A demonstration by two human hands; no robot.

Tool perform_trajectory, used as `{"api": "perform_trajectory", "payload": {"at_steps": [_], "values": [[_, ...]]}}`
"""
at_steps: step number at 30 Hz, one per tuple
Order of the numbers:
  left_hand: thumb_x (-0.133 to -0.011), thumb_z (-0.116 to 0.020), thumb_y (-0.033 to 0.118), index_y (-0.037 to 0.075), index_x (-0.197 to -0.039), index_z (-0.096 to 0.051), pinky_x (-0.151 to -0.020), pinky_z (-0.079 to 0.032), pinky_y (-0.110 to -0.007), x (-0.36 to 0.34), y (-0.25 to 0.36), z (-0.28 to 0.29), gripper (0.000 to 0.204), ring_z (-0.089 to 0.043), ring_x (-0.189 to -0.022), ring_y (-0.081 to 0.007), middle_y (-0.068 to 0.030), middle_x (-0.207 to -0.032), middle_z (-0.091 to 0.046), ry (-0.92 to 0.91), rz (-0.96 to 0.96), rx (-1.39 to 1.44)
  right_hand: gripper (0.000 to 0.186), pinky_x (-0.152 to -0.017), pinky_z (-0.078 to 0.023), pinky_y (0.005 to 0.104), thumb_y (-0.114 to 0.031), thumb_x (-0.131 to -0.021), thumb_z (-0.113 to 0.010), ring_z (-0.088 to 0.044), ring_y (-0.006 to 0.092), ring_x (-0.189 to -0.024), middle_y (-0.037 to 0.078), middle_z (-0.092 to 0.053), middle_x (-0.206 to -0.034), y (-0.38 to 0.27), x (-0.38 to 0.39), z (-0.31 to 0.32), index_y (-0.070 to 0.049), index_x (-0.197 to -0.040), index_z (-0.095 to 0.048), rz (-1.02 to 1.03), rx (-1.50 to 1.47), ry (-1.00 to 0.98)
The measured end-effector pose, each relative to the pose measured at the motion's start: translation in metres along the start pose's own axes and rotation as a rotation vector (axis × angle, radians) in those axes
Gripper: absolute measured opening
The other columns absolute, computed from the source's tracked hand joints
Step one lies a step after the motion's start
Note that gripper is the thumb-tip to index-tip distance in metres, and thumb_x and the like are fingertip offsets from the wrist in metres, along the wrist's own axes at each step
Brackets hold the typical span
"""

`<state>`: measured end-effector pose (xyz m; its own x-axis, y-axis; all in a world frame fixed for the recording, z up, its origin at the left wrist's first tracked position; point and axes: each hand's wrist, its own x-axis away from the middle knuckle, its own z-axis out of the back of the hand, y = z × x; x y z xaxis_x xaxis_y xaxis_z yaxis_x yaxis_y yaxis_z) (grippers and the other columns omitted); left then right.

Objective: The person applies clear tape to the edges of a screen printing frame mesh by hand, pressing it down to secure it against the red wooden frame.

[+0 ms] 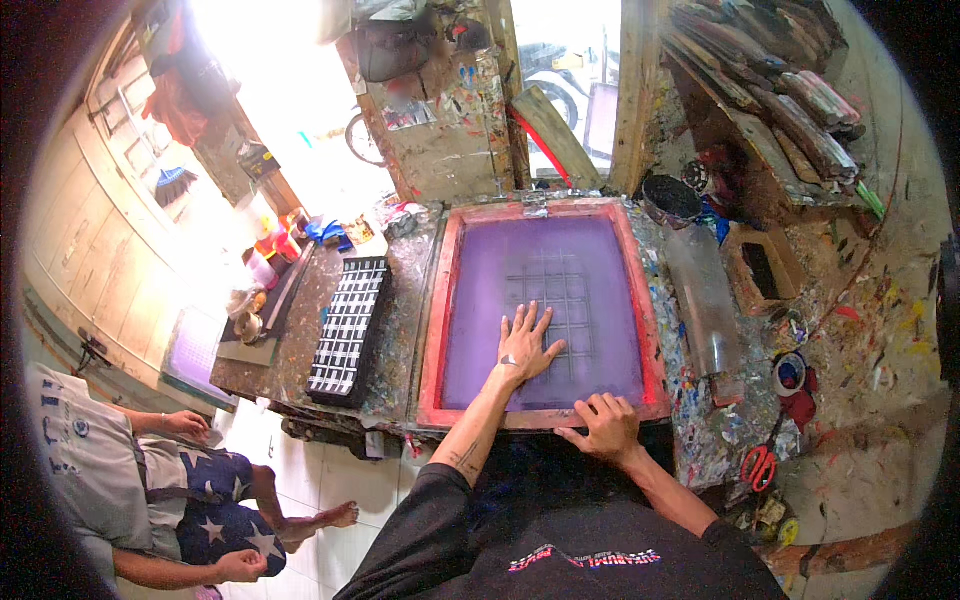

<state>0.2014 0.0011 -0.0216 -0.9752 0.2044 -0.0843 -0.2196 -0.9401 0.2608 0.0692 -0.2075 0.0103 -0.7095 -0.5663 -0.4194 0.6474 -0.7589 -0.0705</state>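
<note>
Resting flat on the work, the person's left hand (525, 340) lies palm down, fingers spread, near the middle of a large rectangular frame with pinkish-red rails (443, 310) and a stretched purple mesh (490, 260). From where I stand, the frame sits squarely before the person on a paint-spattered bench (270, 365), and I'll take its centre as the hub of the clock. Beneath and beyond that hand, dark grid lines (548, 275) show through or on the mesh; I can't tell which. That left grip is wide open and holds nothing, perhaps to spread its weight over a yielding surface.

At about five o'clock, the right hand (605, 425) curls at the near rail, seemingly to steady the frame; whether its grip really clasps the wood, I cannot tell. At twelve, a small metal fitting (536, 205) meets the far rail, likely to keep that end fixed.

Just beside the frame at nine, an oblong block checked in black and white (345, 330) lies within easy reach of the left side. Between one and two stands a round black tub (670, 200); past it, towards half past two, an open cardboard box (760, 265). Red-handled scissors (760, 468) lie at four, clear of the mesh. Well apart, at eight, another person (90, 450) sits in star-patterned shorts.
</note>
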Motion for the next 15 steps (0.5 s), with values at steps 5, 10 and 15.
{"api": "perform_trajectory", "payload": {"at_steps": [5, 10, 15], "values": [[-0.096, -0.046, 0.06, 0.016, -0.158, -0.027, -0.121, -0.013, -0.058, 0.0037, -0.0001, -0.0041, 0.078, -0.015, -0.152, -0.0346, -0.0156, -0.164, -0.021, 0.031, -0.003, 0.026, 0.052, -0.061, -0.044, 0.0391, -0.062, -0.078, -0.071, -0.058, 0.0238, -0.072, 0.005, -0.057, -0.077, -0.001, 0.0045, -0.0072, -0.011, -0.087, -0.067, -0.014, 0.054, 0.037], [-0.096, -0.046, 0.06, 0.016, -0.157, -0.027, -0.12, -0.013, -0.06, 0.002, 0.0003, -0.0031, 0.077, -0.015, -0.152, -0.0351, -0.0155, -0.164, -0.021, 0.008, 0.013, 0.034, 0.052, -0.062, -0.045, 0.0389, -0.063, -0.078, -0.071, -0.058, 0.0247, -0.07, 0.005, -0.057, -0.077, -0.0059, -0.0002, -0.0041, -0.012, -0.085, -0.065, 0.015, 0.06, 0.16], [-0.096, -0.047, 0.06, 0.017, -0.157, -0.028, -0.119, -0.013, -0.063, 0.0008, 0.0048, -0.0008, 0.078, -0.015, -0.152, -0.0379, -0.0168, -0.164, -0.019, -0.006, 0.013, 0.017, 0.058, -0.061, -0.044, 0.0388, -0.067, -0.08, -0.067, -0.057, 0.024, -0.067, 0.004, -0.056, -0.074, -0.0038, -0.0019, -0.0067, -0.01, -0.085, -0.065, -0.01, 0.034, 0.151]]}}
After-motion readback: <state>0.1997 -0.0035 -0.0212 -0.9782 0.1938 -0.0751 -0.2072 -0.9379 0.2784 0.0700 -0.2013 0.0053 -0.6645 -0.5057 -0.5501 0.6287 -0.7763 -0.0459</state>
